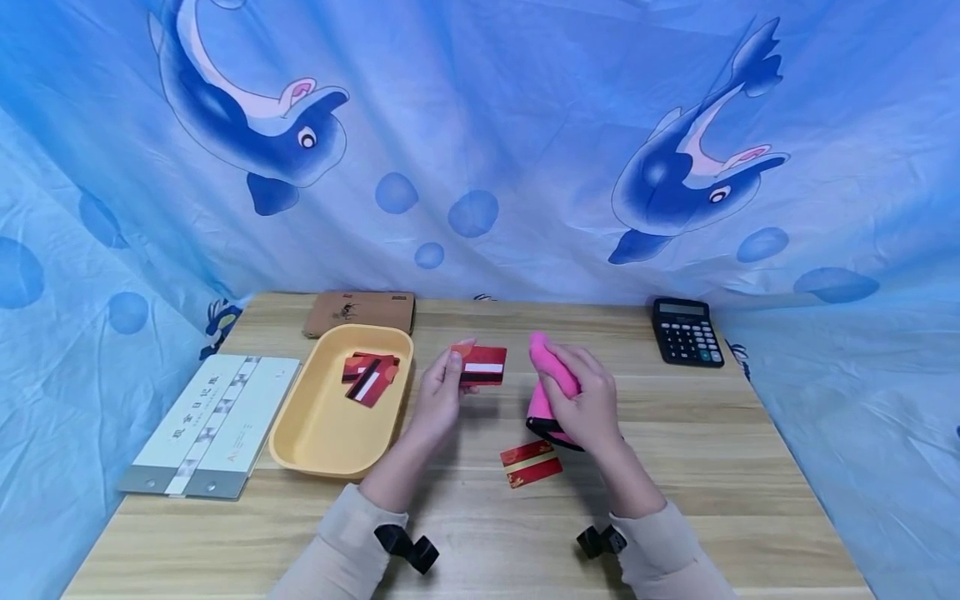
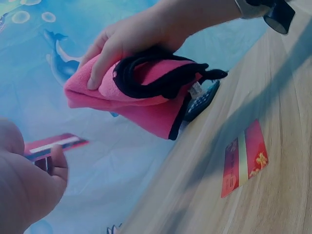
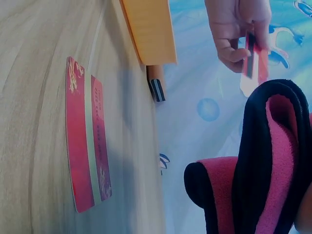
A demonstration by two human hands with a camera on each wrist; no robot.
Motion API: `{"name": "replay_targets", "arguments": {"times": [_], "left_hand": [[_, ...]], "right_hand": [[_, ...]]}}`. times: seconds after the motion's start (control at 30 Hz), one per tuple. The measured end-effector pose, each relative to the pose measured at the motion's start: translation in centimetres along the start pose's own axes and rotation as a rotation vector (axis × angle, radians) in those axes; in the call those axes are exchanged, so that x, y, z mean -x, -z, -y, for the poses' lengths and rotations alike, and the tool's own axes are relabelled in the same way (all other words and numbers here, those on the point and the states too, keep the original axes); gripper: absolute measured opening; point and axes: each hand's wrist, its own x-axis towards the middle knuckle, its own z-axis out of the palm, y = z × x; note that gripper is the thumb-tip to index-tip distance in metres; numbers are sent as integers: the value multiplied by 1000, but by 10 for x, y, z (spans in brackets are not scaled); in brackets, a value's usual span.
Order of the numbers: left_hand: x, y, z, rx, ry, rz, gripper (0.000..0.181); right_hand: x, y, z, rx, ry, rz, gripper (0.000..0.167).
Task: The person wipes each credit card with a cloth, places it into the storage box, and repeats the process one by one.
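Observation:
My left hand (image 1: 440, 393) pinches a red bank card (image 1: 486, 367) by its left end, its striped back facing up in the head view. Across from it, my right hand (image 1: 588, 398) grips a folded pink cloth (image 1: 553, 367) with black edging, held above the table. In the left wrist view the pink cloth (image 2: 131, 92) hangs bunched under the fingers. A second red card (image 1: 531, 464) with a gold band lies on the table just below the cloth. More red cards (image 1: 372, 381) overlap inside the yellow tray (image 1: 330, 468), left of my left hand.
A brown wallet (image 1: 360, 313) lies behind the tray. Left of the tray is a pale binder or booklet (image 1: 210, 423). At the back right sits a black calculator (image 1: 687, 332). A blue dolphin-print curtain (image 1: 525, 167) hangs behind the wooden table (image 1: 712, 467).

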Motion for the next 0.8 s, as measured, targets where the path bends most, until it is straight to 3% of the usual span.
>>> {"name": "replay_targets", "arguments": {"times": [0.23,0.4,0.5,0.67,0.8], "left_hand": [[-3,-2,2,261,81,-94,35],[-5,-1,0,297,115,-171,37],[-4,-3,-3,307,132,-171,37],[-3,-14,-3,337,176,-200,36],[-1,-23,-2,369,171,-231,36]], "right_hand": [[-1,-1,4,-17,15,-20,37],[-2,-2,13,-23,41,-45,35],[-4,-5,21,25,87,-60,34],[-7,-13,44,115,174,-86,34],[-9,-20,61,150,252,-79,35]]}}
